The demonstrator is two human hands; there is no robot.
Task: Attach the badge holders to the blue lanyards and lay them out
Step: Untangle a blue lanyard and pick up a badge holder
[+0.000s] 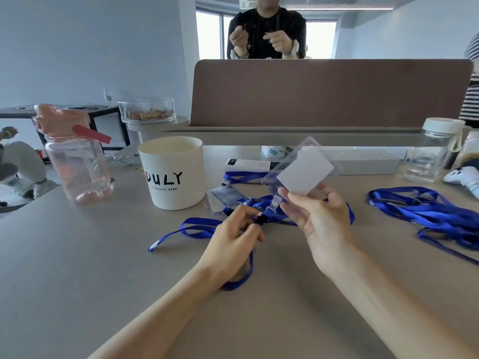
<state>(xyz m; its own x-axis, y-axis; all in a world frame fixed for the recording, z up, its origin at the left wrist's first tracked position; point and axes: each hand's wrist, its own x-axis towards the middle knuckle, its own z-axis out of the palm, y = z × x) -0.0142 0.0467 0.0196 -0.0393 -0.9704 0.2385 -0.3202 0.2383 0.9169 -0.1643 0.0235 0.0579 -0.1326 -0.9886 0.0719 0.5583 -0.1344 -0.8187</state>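
We are getting a badge holder [303, 172] ready for a blue lanyard [202, 221].
Our right hand [318, 216] is pinching this light, stiff, slippery thing by its near edge, up over the surface [103, 268]. Our left hand [233, 237] is gripping the floppy strap at its clip [260, 218], and our fingers are hiding most of it.
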